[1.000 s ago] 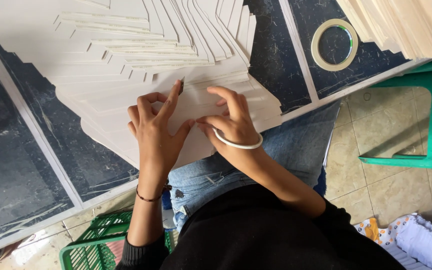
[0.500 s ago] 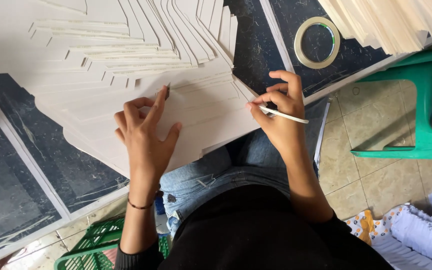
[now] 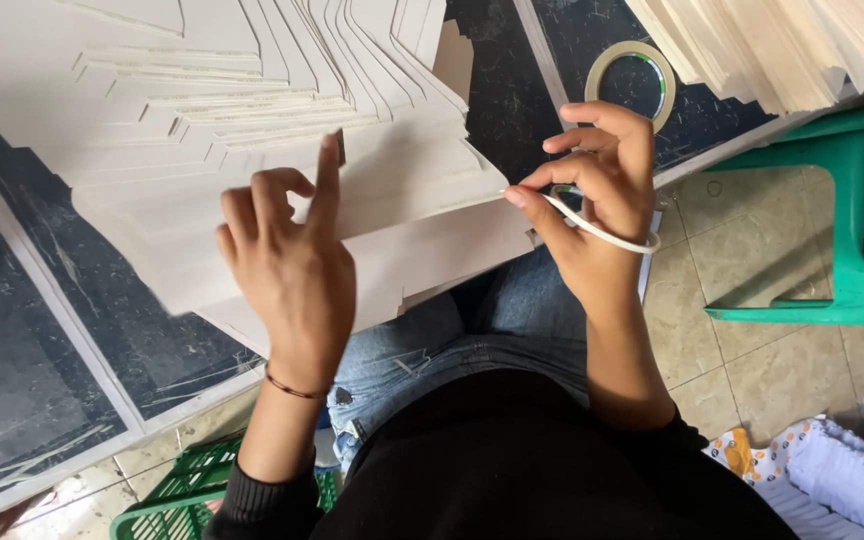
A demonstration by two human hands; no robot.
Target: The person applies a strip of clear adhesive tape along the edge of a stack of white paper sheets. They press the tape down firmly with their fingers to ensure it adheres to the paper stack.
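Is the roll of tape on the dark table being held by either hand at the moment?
No, the roll of tape lies alone on the table, beyond the right hand.

the left hand [image 3: 287,255] rests on fanned white card sheets [image 3: 252,130], forefinger raised. the right hand [image 3: 592,200] pinches a sheet corner, a tape ring [image 3: 602,228] round it.
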